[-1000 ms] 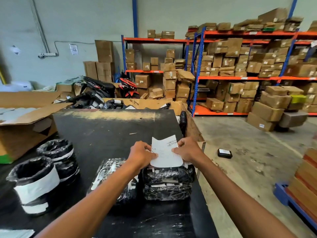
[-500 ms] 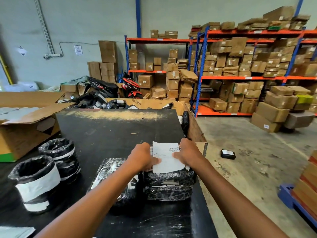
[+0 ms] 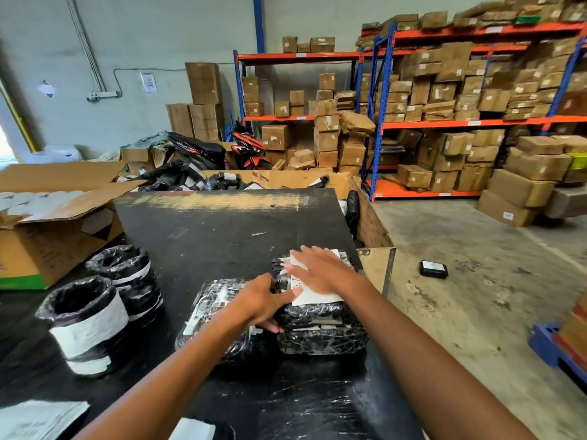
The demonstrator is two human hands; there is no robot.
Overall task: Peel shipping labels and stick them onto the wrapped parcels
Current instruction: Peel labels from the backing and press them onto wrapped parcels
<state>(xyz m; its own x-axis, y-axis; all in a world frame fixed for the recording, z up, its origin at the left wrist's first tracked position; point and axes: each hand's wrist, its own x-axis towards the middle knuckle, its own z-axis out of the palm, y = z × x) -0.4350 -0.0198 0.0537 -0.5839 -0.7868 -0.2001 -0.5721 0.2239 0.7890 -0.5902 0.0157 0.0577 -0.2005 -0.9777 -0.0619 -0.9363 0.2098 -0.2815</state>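
Observation:
A white shipping label [image 3: 313, 296] lies flat on top of a black wrapped parcel [image 3: 320, 331] near the right edge of the black table [image 3: 222, 230]. My right hand [image 3: 320, 271] rests flat on the label with fingers spread. My left hand [image 3: 260, 301] grips the parcel's left side, thumb on the label's near corner. A second wrapped parcel [image 3: 212, 312] lies just to the left, partly hidden by my left forearm.
Two black wrapped rolls with white bands [image 3: 85, 325] [image 3: 127, 274] stand at the left. An open cardboard box [image 3: 47, 217] sits beyond them. White sheets [image 3: 35, 420] lie at the near edge. A small black device [image 3: 433, 269] lies on the floor; shelves of cartons [image 3: 444, 106] stand behind.
The label, held up between both hands before, now lies on the parcel. My right hand has opened flat over it and my left hand has dropped to the parcel's side.

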